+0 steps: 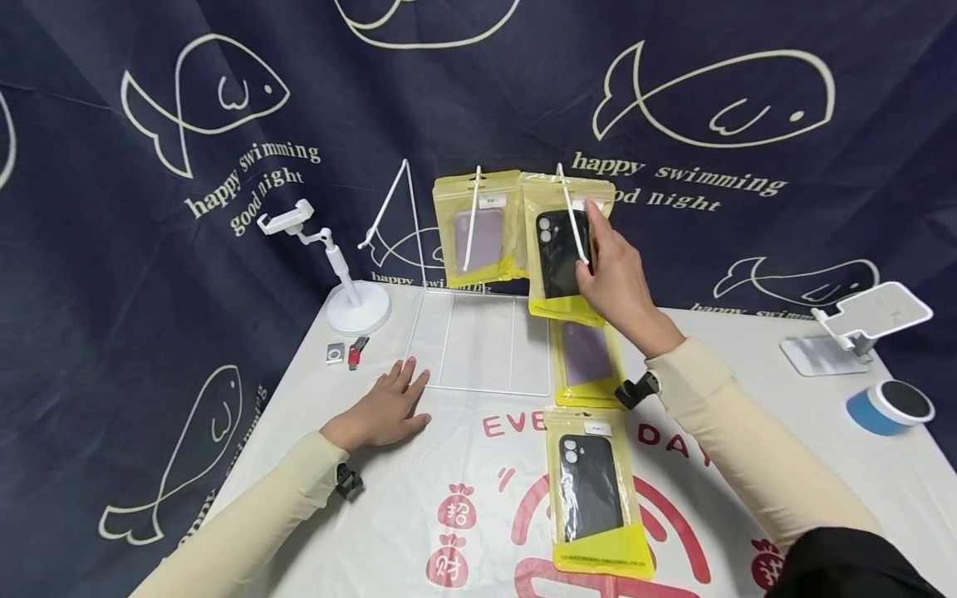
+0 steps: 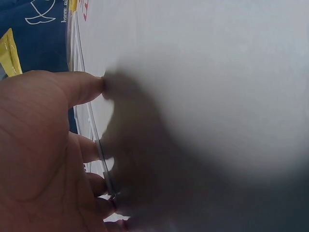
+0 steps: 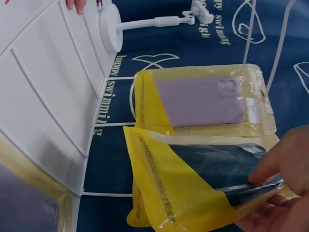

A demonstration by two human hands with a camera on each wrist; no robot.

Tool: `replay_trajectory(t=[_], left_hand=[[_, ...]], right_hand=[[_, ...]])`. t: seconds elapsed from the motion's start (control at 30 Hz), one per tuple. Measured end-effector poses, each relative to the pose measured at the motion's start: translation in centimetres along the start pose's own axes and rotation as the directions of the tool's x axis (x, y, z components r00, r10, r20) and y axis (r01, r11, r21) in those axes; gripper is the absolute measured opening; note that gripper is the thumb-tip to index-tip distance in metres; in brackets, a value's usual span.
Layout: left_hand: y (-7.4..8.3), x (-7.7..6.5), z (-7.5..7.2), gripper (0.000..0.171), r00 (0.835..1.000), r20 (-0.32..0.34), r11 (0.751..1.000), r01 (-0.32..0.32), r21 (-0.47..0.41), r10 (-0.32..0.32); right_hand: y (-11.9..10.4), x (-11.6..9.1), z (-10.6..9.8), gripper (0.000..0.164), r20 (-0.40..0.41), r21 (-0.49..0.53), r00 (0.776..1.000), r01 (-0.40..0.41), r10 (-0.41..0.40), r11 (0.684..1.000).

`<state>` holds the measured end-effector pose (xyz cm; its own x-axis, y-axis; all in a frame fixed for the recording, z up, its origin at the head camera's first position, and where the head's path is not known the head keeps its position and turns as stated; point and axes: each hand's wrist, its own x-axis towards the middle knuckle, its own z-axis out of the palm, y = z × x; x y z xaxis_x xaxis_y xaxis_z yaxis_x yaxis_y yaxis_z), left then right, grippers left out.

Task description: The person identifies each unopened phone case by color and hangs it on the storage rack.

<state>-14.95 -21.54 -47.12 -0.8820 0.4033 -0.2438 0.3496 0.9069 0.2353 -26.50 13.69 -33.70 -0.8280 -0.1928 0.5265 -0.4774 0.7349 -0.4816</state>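
Right hand (image 1: 616, 278), fingers pinching a bagged black phone case (image 1: 562, 249) on the rack hook (image 1: 571, 218); left hand (image 1: 385, 407), fingers spread, flat on the table (image 1: 463, 465).

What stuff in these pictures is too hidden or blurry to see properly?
- Left wrist view: the left hand fills the near side, and its shadow blurs the table.
- Head view: the white label on the nearest black case packet is too small to read.
- Head view: the right hand covers part of the hanging black case packet.
- Right wrist view: that packet's top is cut off by the edge.
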Motion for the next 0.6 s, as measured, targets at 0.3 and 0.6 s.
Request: replay_trajectory(t=[0.3, 0.6], left_hand=[[0.1, 0.0, -0.1, 0.075, 1.0, -0.004, 1.0, -0.004, -0.007, 0.003], [0.1, 0.0, -0.1, 0.075, 1.0, -0.002, 1.0, 0.001, -0.002, -0.001]], right_hand=[[0.8, 0.3, 1.4, 0.085, -0.085, -0.057, 0.996, -0.029, 0.024, 0.998], [1.4, -0.2, 2.1, 0.087, -0.043, -0.106, 0.997, -0.069, 0.065, 0.992]])
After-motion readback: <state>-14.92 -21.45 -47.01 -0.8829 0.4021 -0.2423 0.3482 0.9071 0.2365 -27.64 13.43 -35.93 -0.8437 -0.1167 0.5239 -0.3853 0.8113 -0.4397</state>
